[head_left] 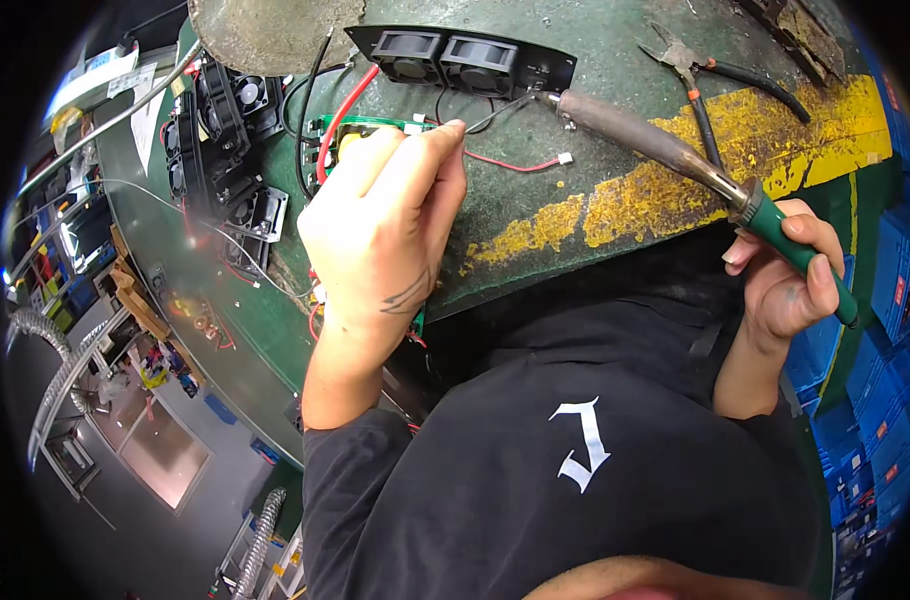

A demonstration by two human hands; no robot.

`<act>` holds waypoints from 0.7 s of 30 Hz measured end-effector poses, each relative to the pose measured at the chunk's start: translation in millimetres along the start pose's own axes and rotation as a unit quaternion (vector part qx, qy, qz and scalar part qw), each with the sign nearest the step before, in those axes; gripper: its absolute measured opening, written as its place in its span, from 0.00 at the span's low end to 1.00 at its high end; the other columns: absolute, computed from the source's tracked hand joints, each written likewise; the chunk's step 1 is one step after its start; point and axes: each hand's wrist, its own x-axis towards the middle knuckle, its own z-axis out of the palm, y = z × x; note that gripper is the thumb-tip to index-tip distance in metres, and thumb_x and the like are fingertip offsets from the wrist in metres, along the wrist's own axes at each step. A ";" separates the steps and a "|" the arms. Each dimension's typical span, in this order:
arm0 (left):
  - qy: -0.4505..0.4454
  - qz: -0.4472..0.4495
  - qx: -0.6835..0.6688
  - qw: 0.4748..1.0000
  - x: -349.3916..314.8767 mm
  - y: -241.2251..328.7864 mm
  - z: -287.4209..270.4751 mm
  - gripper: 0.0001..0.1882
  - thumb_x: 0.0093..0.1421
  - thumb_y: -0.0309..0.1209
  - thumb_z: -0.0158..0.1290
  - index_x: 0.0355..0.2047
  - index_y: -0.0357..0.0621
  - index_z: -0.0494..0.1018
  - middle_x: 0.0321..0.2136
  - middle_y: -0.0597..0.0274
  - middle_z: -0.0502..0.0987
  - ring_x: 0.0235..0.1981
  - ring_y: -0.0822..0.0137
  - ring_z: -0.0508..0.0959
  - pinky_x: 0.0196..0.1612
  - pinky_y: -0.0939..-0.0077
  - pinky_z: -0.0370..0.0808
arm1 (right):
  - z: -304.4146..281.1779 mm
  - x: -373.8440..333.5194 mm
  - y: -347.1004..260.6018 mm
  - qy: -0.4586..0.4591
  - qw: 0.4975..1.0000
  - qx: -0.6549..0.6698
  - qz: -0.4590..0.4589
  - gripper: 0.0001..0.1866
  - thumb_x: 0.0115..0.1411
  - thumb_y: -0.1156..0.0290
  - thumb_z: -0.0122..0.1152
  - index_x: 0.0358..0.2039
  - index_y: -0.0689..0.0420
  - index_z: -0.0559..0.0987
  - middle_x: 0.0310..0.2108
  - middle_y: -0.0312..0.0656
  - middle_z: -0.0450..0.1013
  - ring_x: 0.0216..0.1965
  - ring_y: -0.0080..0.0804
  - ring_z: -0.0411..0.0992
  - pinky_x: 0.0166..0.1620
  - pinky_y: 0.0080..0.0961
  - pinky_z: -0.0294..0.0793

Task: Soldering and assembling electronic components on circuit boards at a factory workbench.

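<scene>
My right hand (790, 275) is wrapped round the green handle of a soldering iron (665, 150), whose long metal barrel points up and left. The iron's tip is beside the lower right corner of a black panel with two fans (465, 65). My left hand (380, 215) is closed in a pinch on a thin grey solder wire (500, 114), which runs from the fingertips to the iron's tip. Partly hidden beneath that hand is a green circuit board (360, 124) with a thick red cable (347, 110).
Pliers (690, 72) lie open at the far right, near a rusty metal piece (795, 40). A thin red lead with a white connector (564, 158) rests on the green bench. More black fans (230, 130) are grouped at the left. Blue bins (875, 350) stand beyond the right edge.
</scene>
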 end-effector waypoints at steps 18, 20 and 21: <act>0.000 -0.002 0.012 1.000 -2.3 0.5 2.8 0.10 0.52 0.24 0.67 0.36 0.45 0.81 0.24 0.64 0.74 0.26 0.65 0.75 0.30 0.73 0.73 | 2.8 -0.1 -2.3 -0.022 1.000 -0.009 -0.004 0.25 0.69 0.53 0.44 0.49 0.61 0.78 0.36 0.62 0.74 0.23 0.40 0.76 0.21 0.28 0.75; 0.004 0.002 0.009 1.000 -2.6 -0.8 4.6 0.10 0.52 0.24 0.67 0.36 0.45 0.81 0.24 0.64 0.74 0.26 0.65 0.75 0.29 0.73 0.73 | 2.8 -1.0 -2.8 -0.017 1.000 -0.009 -0.003 0.25 0.69 0.53 0.44 0.49 0.61 0.78 0.36 0.62 0.74 0.23 0.40 0.76 0.22 0.28 0.75; 0.007 0.005 0.007 1.000 -3.0 -1.3 5.3 0.10 0.52 0.24 0.67 0.36 0.45 0.81 0.24 0.64 0.74 0.26 0.65 0.75 0.29 0.73 0.73 | 2.6 -0.9 -2.6 -0.018 1.000 -0.009 -0.004 0.25 0.69 0.53 0.44 0.49 0.61 0.78 0.36 0.62 0.74 0.23 0.40 0.76 0.22 0.28 0.75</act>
